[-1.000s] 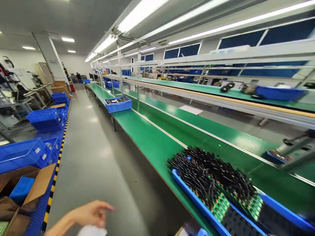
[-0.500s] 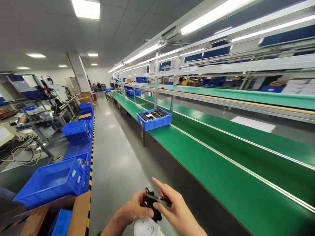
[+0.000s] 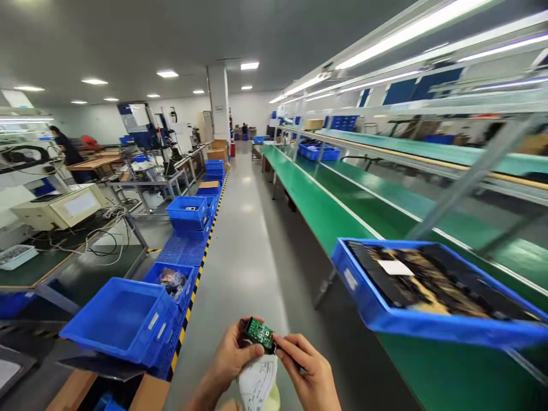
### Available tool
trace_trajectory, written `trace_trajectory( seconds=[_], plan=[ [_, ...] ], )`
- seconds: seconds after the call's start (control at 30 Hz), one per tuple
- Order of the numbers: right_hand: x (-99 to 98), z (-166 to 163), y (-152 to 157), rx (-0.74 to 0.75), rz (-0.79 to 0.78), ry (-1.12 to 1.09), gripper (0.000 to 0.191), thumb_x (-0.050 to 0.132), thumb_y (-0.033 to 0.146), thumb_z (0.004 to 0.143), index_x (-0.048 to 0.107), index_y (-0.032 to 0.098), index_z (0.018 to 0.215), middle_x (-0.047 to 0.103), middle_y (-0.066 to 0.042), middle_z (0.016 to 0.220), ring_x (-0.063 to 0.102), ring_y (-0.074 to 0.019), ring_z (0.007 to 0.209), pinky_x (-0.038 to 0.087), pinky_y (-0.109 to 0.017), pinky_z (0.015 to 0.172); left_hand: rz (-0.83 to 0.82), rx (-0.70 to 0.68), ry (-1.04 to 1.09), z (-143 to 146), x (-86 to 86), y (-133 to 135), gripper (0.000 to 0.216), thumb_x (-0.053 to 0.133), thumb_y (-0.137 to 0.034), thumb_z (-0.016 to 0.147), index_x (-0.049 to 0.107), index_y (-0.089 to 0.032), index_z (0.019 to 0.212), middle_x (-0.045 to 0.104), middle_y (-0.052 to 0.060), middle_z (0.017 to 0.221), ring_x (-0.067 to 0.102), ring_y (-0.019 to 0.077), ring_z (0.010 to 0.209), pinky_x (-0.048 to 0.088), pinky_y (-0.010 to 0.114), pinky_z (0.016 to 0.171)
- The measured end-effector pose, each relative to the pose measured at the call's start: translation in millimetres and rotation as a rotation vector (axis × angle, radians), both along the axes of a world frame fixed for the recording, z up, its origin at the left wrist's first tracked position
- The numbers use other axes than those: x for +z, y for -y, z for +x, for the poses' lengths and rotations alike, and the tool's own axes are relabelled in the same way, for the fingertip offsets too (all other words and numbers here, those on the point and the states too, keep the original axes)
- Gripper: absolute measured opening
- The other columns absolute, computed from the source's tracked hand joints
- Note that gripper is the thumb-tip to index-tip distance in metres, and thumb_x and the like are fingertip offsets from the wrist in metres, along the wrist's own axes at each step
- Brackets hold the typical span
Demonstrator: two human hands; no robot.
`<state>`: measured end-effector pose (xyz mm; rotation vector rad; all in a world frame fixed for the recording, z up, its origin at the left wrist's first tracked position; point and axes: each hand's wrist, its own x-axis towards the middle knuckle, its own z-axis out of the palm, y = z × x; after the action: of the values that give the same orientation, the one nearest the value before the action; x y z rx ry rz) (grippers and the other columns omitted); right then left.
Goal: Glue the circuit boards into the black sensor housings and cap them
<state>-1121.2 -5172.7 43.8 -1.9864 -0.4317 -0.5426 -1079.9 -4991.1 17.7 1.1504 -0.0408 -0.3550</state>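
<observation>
A small green circuit board with black parts around it faces up near the bottom middle. My left hand is closed around its left side, with the thumb along the near edge. At the board's right end the fingertips of my right hand are pinched together on its edge. A white printed sheet or bag hangs under the board, close to my left thumb. What lies behind the board is hidden by my fingers.
On the right, a blue bin full of dark parts with a white card stands on the green conveyor bench. Blue bins line the left of the grey aisle. A monitor and cables sit at left; a person stands farther back.
The view has turned left and moved forward along the aisle, so the filled bin looks larger and nearer. The board has been tilted and its green face now shows.
</observation>
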Motion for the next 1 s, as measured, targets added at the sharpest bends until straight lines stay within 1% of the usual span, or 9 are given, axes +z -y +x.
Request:
trace_trajectory(
  seconds=[0.07, 0.17, 0.33, 0.53, 0.6, 0.67, 0.8, 0.9, 1.0],
  plan=[
    [3.5, 74, 8, 0.079, 0.004, -0.004, 0.024, 0.059, 0.021, 0.091, 0.072, 0.026, 0.11, 0.067, -0.002, 0.08, 0.066, -0.0106, 0.064, 0.051, -0.013, 0.055, 0.028, 0.054, 0.004, 62, 8.3, 3, 0.073, 0.094, -0.041, 0.047, 0.067, -0.016, 0.11, 0.07, 0.009, 0.1, 0.064, 0.0233, 0.091, 0.048, 0.031, 0.082],
    [-2.6, 189, 18, 0.119, 0.022, 0.04, 0.025, 0.059, 0.019, 0.09, 0.072, 0.026, 0.11, 0.066, -0.002, 0.08, 0.065, -0.0097, 0.063, 0.05, -0.012, 0.054, 0.056, 0.127, -0.002, 164, 7.6, 10, 0.067, 0.094, -0.04, 0.048, 0.068, -0.015, 0.105, 0.069, 0.01, 0.105, 0.063, 0.0256, 0.097, 0.046, 0.034, 0.088],
    [-13.5, 391, 30, 0.197, -0.062, 0.061, 0.03, 0.057, 0.016, 0.09, 0.07, 0.025, 0.115, 0.066, -0.003, 0.08, 0.065, -0.01, 0.064, 0.052, -0.013, 0.058, 0.064, 0.153, 0.006, 359, 5.0, 27, 0.065, 0.094, -0.039, 0.049, 0.067, -0.015, 0.103, 0.069, 0.009, 0.1, 0.063, 0.0234, 0.093, 0.047, 0.033, 0.085],
    [4.5, 611, 51, 0.102, -0.122, 0.05, 0.034, 0.048, 0.014, 0.089, 0.073, 0.022, 0.11, 0.065, -0.004, 0.076, 0.063, -0.0105, 0.058, 0.051, -0.015, 0.054, 0.102, 0.079, -0.04, 592, 26.8, 54, 0.069, 0.094, -0.041, 0.045, 0.067, -0.014, 0.102, 0.07, 0.007, 0.089, 0.063, 0.0216, 0.085, 0.047, 0.031, 0.08],
    [3.4, 680, 60, 0.077, -0.169, 0.016, 0.035, 0.046, 0.015, 0.089, 0.073, 0.021, 0.111, 0.065, -0.006, 0.078, 0.063, -0.0119, 0.058, 0.051, -0.018, 0.054, 0.128, 0.075, -0.059, 665, 25.2, 67, 0.067, 0.091, -0.044, 0.047, 0.068, -0.014, 0.102, 0.07, 0.006, 0.089, 0.063, 0.0213, 0.084, 0.047, 0.03, 0.078],
    [-3.5, 751, 67, 0.049, -0.178, -0.048, 0.034, 0.046, 0.02, 0.089, 0.073, 0.022, 0.109, 0.066, -0.007, 0.079, 0.064, -0.0138, 0.059, 0.051, -0.021, 0.055, 0.159, 0.098, -0.075, 739, 17.3, 80, 0.06, 0.085, -0.051, 0.056, 0.068, -0.013, 0.099, 0.07, 0.006, 0.088, 0.062, 0.0208, 0.083, 0.048, 0.03, 0.076],
    [-16.7, 905, 76, 0.001, -0.098, -0.187, 0.028, 0.046, 0.023, 0.09, 0.071, 0.019, 0.101, 0.067, -0.008, 0.08, 0.065, -0.0159, 0.066, 0.052, -0.023, 0.061, 0.231, 0.235, -0.085, 889, 4.7, 102, 0.047, 0.077, -0.057, 0.064, 0.063, -0.014, 0.077, 0.062, 0.0, 0.07, 0.056, 0.0165, 0.07, 0.044, 0.025, 0.066],
    [-10.9, 1027, 80, 0.016, -0.052, -0.283, 0.016, 0.054, 0.026, 0.086, 0.066, 0.015, 0.087, 0.065, -0.004, 0.068, 0.06, -0.0145, 0.057, 0.048, -0.021, 0.053, 0.271, 0.333, -0.081, 996, 16.3, 108, 0.049, 0.076, -0.06, 0.063, 0.056, -0.016, 0.067, 0.053, -0.003, 0.061, 0.049, 0.0136, 0.062, 0.038, 0.024, 0.058],
    [3.5, 1142, 84, 0.117, -0.032, -0.368, 0.024, 0.059, 0.033, 0.085, 0.062, 0.016, 0.068, 0.058, 0.0, 0.054, 0.051, -0.0116, 0.047, 0.04, -0.019, 0.044, 0.291, 0.402, -0.08, 1095, 37.5, 105, 0.051, 0.076, -0.062, 0.06, 0.056, -0.016, 0.068, 0.053, -0.003, 0.063, 0.048, 0.0135, 0.062, 0.037, 0.024, 0.058]
  ],
)
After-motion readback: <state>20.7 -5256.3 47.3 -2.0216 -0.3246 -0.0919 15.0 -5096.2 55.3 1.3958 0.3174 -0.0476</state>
